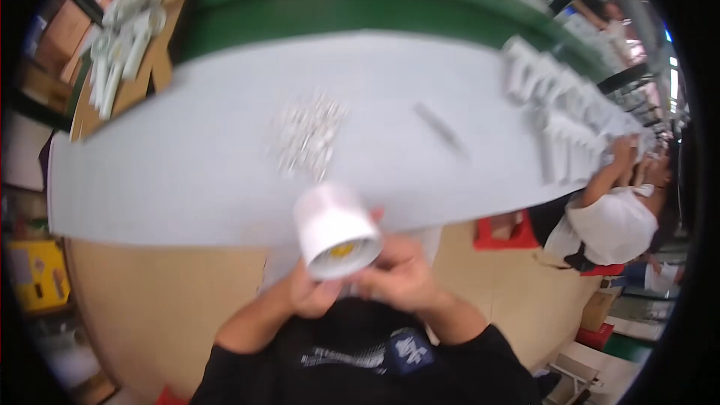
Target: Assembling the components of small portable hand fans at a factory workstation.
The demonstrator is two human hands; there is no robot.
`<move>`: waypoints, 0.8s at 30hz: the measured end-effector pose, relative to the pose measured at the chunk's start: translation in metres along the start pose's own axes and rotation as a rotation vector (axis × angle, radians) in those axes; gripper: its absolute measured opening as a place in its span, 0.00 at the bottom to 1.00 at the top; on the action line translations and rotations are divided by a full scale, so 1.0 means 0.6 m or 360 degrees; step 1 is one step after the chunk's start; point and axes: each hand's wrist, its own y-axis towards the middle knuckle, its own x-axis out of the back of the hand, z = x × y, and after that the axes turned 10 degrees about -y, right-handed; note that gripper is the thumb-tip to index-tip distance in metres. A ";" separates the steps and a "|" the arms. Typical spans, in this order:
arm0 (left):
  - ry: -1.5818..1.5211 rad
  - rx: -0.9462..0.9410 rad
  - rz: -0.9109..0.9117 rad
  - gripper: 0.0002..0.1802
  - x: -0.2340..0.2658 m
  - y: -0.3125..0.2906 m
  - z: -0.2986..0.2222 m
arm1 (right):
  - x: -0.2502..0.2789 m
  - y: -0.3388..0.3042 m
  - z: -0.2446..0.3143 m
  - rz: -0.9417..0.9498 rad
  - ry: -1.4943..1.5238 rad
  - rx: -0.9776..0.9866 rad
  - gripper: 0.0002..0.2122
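Observation:
A white cylindrical housing (331,214) is held up close to my chest, over the table's near edge. Its rim faces me, and something yellow (342,250) shows inside. My left hand (311,292) is closed around its lower left side. From the right, my right hand (401,274) grips the rim with bent fingers; the fingertips are partly hidden and blurred. Beyond the housing, a pile of small white and silvery parts (309,131) lies on the pale grey table (187,165). A thin grey tool (441,129), too blurred to name, lies to their right.
Rows of white housings (566,146) stand at the table's right end, where a co-worker in a white top (619,221) sits. A cardboard box (169,37) with white tubular parts is at the far left. A red stool (506,231) stands below the table's right side.

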 end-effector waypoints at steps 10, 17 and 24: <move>0.0034 -0.0019 -0.0149 0.32 -0.004 0.041 -0.068 | 0.020 0.024 0.053 0.0112 -0.0202 0.0322 0.18; 0.0205 -0.0087 -0.0915 0.29 0.117 0.045 -0.188 | 0.133 0.029 0.121 -0.0641 -0.1305 0.0649 0.15; 0.1198 -0.0665 -0.1379 0.25 0.351 0.083 -0.376 | 0.477 -0.065 0.095 -0.1867 -0.2807 0.0501 0.14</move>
